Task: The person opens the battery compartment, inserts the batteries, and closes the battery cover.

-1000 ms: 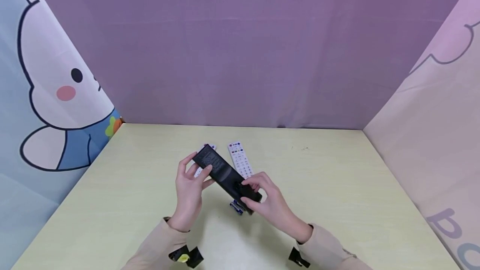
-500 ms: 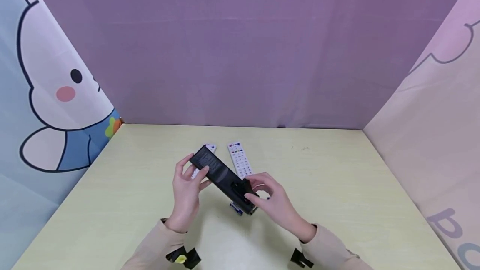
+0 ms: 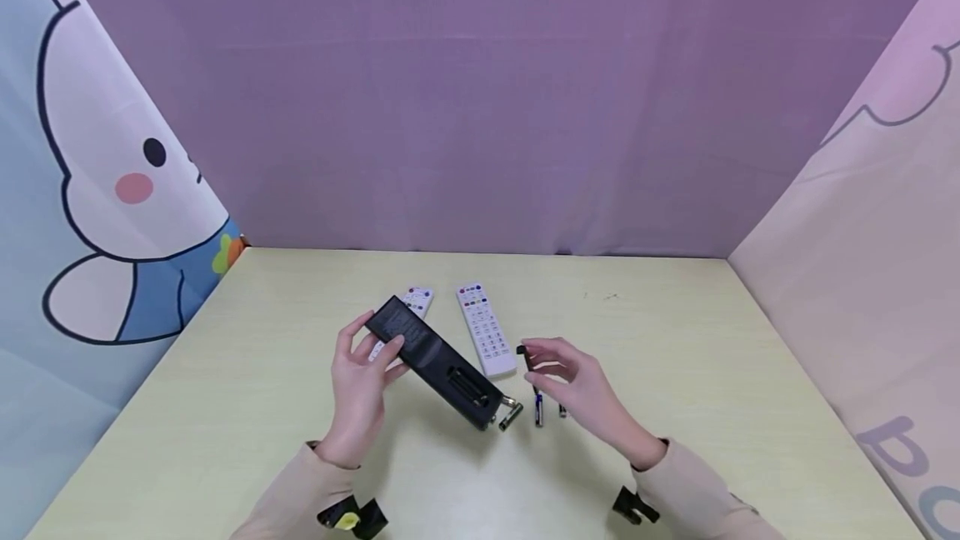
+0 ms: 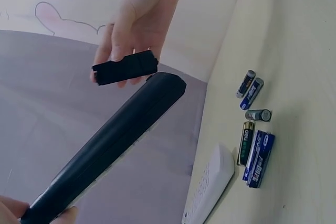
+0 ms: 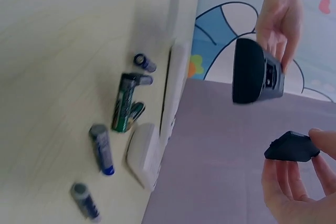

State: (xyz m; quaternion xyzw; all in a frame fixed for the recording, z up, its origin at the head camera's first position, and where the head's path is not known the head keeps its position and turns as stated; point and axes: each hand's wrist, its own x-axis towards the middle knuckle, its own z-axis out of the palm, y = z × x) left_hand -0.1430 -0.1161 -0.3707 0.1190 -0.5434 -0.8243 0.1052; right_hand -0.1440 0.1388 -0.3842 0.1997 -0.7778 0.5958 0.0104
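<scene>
My left hand [image 3: 360, 398] grips the upper end of a black remote control [image 3: 427, 357], which is tilted above the table with its back toward me. Near the remote's lower end the battery compartment [image 3: 468, 387] is uncovered and looks dark inside. To the right, apart from the remote, my right hand [image 3: 585, 390] pinches the small black battery cover [image 5: 291, 147] between thumb and fingers. In the left wrist view the cover [image 4: 125, 68] shows just past the remote's end. Below the hands, several loose batteries [image 4: 258, 158] lie on the table, blue-and-silver and green-and-black ones among them.
Two white remote controls lie behind the hands: one [image 3: 486, 327] buttons up, the other [image 3: 418, 298] partly hidden by the black remote. The pale table [image 3: 675, 357] reaches back to a purple curtain [image 3: 480, 107]. Printed cloth panels [image 3: 127, 132] stand at both sides.
My right hand has lifted the battery cover off the black remote and moved right with it. The compartment and more batteries now show. My left hand and the remote have shifted slightly left.
</scene>
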